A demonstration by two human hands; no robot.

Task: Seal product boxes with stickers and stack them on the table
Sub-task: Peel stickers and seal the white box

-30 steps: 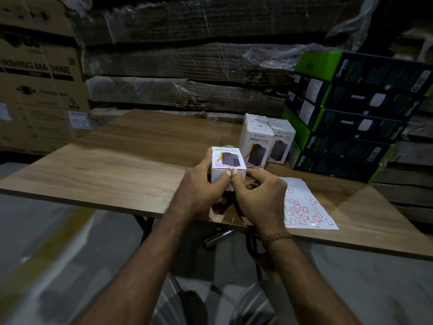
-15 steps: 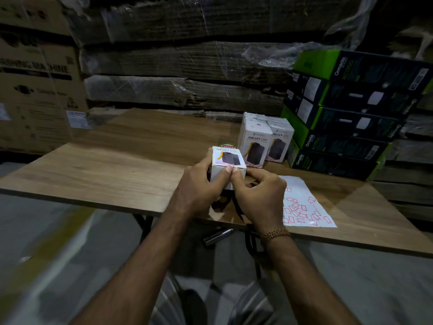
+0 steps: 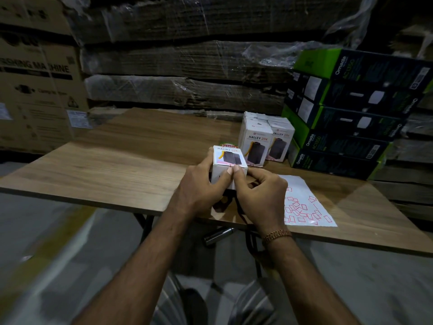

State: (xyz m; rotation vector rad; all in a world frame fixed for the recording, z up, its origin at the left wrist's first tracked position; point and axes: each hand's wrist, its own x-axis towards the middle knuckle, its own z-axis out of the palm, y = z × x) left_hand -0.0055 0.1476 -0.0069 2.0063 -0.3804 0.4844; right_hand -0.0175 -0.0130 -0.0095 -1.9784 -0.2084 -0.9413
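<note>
Both hands grasp one white product box (image 3: 228, 161) above the near edge of the wooden table (image 3: 105, 170): left hand (image 3: 202, 186) wraps its left side, right hand (image 3: 260, 195) pinches its near face, thumbs touching. Just behind stand grouped white boxes (image 3: 264, 139); a stack of green-black cartons (image 3: 346, 113) rises to the right. A sticker sheet (image 3: 307, 205) lies beside the right hand. Shrink-wrapped cardboard (image 3: 182, 62) fills the background.

It was a warehouse: shrink-wrapped flattened cartons (image 3: 182, 59) filled the back, beside a washing-machine carton (image 3: 37, 90) and stacked retail boxes (image 3: 346, 113).
</note>
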